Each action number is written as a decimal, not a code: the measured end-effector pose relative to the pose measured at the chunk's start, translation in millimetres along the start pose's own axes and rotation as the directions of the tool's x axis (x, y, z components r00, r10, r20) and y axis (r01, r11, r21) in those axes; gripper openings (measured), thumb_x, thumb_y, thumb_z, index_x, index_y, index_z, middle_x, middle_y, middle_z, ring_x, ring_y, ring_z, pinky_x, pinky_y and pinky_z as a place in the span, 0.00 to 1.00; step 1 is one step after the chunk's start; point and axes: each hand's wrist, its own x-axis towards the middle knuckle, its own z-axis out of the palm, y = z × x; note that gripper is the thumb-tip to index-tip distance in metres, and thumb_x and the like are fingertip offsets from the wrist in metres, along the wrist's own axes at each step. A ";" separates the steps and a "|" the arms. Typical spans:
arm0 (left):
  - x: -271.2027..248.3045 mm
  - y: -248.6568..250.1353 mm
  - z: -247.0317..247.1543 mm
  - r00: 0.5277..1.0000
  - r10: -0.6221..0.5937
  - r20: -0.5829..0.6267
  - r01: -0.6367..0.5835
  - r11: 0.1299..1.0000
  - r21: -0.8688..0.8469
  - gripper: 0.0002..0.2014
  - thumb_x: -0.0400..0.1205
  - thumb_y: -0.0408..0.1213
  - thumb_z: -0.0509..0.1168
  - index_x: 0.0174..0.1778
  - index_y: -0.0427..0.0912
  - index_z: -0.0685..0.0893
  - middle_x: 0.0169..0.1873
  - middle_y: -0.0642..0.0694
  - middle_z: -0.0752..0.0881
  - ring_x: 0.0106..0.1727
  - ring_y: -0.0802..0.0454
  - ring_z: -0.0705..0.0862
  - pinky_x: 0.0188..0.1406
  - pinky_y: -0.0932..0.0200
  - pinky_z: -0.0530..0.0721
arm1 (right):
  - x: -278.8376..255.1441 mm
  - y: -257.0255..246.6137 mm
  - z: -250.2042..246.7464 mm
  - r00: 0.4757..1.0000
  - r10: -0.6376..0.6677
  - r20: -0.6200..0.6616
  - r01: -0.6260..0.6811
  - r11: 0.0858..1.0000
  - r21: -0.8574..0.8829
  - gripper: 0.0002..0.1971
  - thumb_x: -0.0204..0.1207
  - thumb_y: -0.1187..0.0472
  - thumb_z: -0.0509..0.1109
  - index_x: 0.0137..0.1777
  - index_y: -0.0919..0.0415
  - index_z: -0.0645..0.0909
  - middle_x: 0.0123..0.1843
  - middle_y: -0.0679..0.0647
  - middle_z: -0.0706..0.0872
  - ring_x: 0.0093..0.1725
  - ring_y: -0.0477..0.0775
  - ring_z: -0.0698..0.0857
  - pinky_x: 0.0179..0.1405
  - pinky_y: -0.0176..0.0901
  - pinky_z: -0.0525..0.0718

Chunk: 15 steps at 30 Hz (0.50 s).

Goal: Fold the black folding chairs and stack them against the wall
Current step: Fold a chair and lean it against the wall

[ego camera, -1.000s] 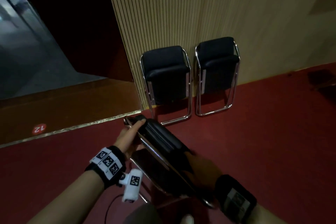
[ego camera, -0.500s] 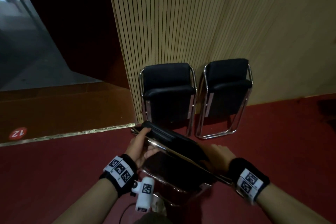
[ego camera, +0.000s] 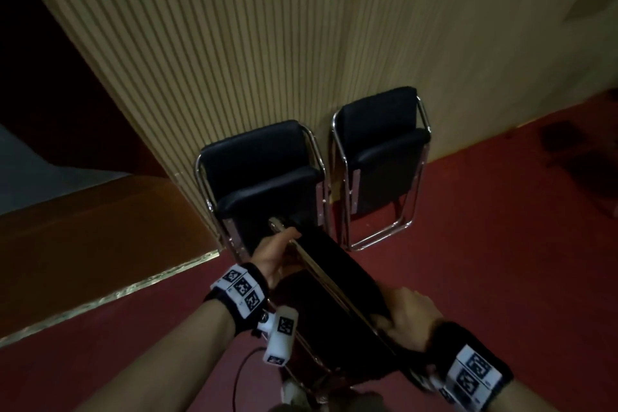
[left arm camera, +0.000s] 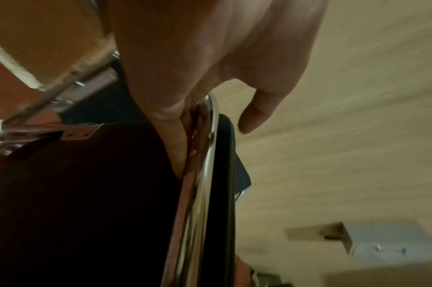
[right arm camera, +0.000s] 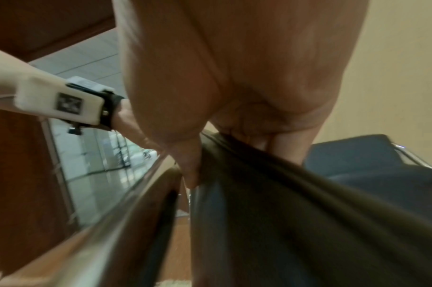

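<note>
Folded chair (ego camera: 337,281) (both hands gripping) long axis toward wall (ego camera: 301,43).

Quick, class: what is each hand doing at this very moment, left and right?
Left hand: grips the chrome frame of the carried folded chair.
Right hand: grips the same chair's black padded edge.

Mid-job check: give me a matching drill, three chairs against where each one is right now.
Things:
1. carried chair
2. left stacked chair
3. right stacked chair

Places:
A. leaning on the wall, nearest the slatted panel's corner
B. leaning on the wall, farther from that corner
C. folded, gripped by left hand and right hand

Pairs: 1-C, 2-A, 3-B
</note>
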 end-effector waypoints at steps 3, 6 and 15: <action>27.9 7.1 32.1 1.000 -0.023 0.007 0.022 0.994 0.105 0.07 0.80 0.33 0.70 0.50 0.32 0.87 0.32 0.40 0.89 0.34 0.45 0.87 0.43 0.46 0.89 | 8.8 23.4 6.1 0.998 0.051 0.023 -0.052 0.997 0.062 0.23 0.76 0.39 0.61 0.67 0.48 0.72 0.55 0.50 0.89 0.52 0.58 0.89 0.50 0.52 0.87; 52.2 16.7 64.8 0.998 -0.057 0.031 0.049 0.976 0.214 0.06 0.80 0.35 0.71 0.49 0.36 0.87 0.30 0.44 0.88 0.34 0.47 0.86 0.35 0.52 0.85 | 20.1 41.4 -0.5 0.987 0.130 0.095 -0.140 0.984 0.111 0.24 0.81 0.42 0.63 0.72 0.54 0.70 0.61 0.54 0.87 0.58 0.60 0.88 0.54 0.50 0.86; 117.4 26.1 153.4 0.970 -0.216 0.110 0.145 0.880 0.452 0.03 0.78 0.33 0.72 0.45 0.41 0.90 0.38 0.42 0.87 0.40 0.47 0.86 0.45 0.50 0.86 | 23.6 74.9 -0.6 0.956 0.291 0.023 -0.288 0.929 0.230 0.25 0.82 0.47 0.64 0.76 0.55 0.68 0.54 0.52 0.88 0.52 0.58 0.88 0.39 0.45 0.76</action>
